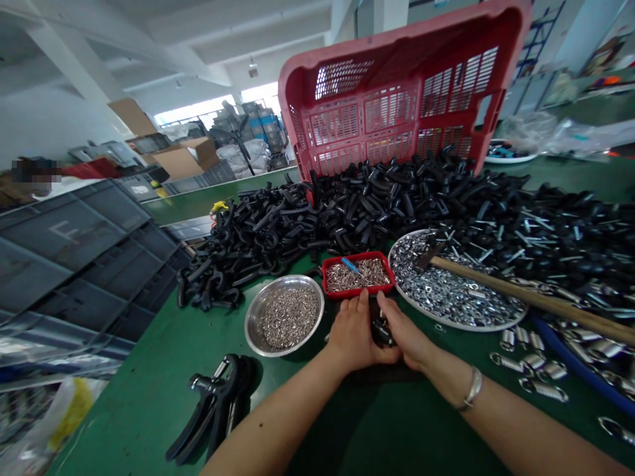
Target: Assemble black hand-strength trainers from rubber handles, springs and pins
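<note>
- The green table [143, 390] is running beneath everything being handled.
- The pile of black parts [387, 198] is spreading across the table's far side, partly spilling from a tipped red crate [387, 76].
- The white tray [461, 326] is holding small silvery pieces, with a wooden-handled hammer [510, 287] lying across it.
- The steel bowl [253, 324] is sitting left of the hands, brimming with tiny metal bits.
- Two-armed black clamps [238, 377] are lying near the left forearm.
- The red tray [325, 281] is standing just beyond the fingertips, holding small metal pins and a blue tool [349, 265].
- The left hand [351, 334] and right hand [404, 334] are grasping one black piece [381, 332] between them; their fingers are hiding most of it.
- Loose springs [533, 360] are lying right of the hands.
</note>
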